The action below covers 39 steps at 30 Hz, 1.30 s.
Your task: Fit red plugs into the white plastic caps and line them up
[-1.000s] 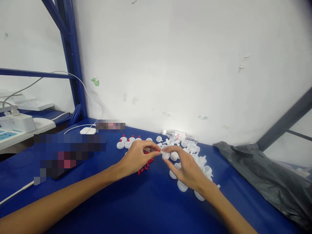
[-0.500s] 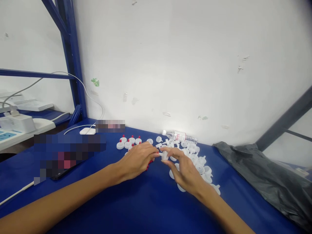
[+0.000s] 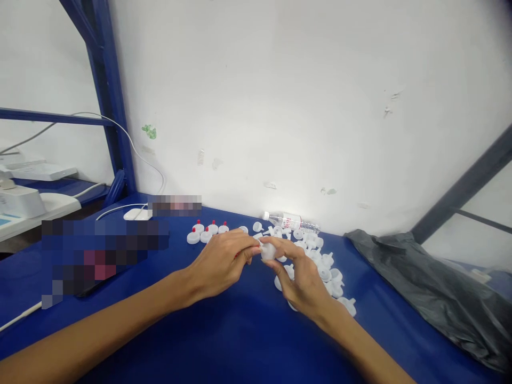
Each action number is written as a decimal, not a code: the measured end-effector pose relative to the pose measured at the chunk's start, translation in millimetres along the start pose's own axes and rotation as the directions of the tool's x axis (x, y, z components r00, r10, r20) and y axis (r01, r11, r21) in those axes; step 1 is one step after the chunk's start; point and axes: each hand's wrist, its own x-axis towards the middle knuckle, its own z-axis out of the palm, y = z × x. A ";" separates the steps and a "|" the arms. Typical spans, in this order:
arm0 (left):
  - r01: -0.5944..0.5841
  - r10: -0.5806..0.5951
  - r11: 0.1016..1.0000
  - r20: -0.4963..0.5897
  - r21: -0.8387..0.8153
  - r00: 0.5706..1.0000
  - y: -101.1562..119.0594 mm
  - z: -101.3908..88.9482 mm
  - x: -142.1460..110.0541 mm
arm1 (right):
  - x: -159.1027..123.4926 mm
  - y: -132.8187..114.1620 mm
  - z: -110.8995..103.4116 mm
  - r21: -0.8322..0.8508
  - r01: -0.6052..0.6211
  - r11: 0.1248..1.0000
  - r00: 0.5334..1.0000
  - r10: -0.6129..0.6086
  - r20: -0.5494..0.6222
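My right hand (image 3: 298,272) pinches a white plastic nozzle cap (image 3: 268,250) between thumb and fingers, its spout side facing left. Against that spout, my left hand (image 3: 224,261) has its thumb and forefinger closed on a small red tip cap; the fingertips mostly hide it. Behind the left hand stand several white caps with red tips (image 3: 193,236), spouts up. Loose white nozzle caps (image 3: 326,273) without red tips lie in a heap behind and beside my right hand.
A clear plastic bottle (image 3: 294,221) lies along the wall behind the heap. A dark grey plastic bag (image 3: 432,288) spreads over the right side of the blue table (image 3: 224,341). At left are a white charger (image 3: 137,214) with its cable and a blurred-out area.
Both hands have drawn closer together, the left fingertips now pressing at the nozzle cap's spout. The red bit seen earlier at those fingertips is now mostly hidden. The whole view has shifted slightly.
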 end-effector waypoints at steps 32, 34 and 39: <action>-0.094 -0.076 0.704 0.206 0.704 0.976 -51.9 -24.6 5.2 | 1.3 47.2 -25.3 -0.485 -0.207 0.850 0.853 0.399 0.336; -0.117 -0.063 0.713 0.229 0.692 0.971 -50.8 -24.6 5.0 | 0.4 48.2 -24.5 -0.493 -0.223 0.841 0.842 0.421 0.337; -0.125 -0.081 0.708 0.256 0.695 0.963 -51.4 -23.9 4.5 | 0.4 48.8 -23.2 -0.502 -0.251 0.828 0.826 0.453 0.335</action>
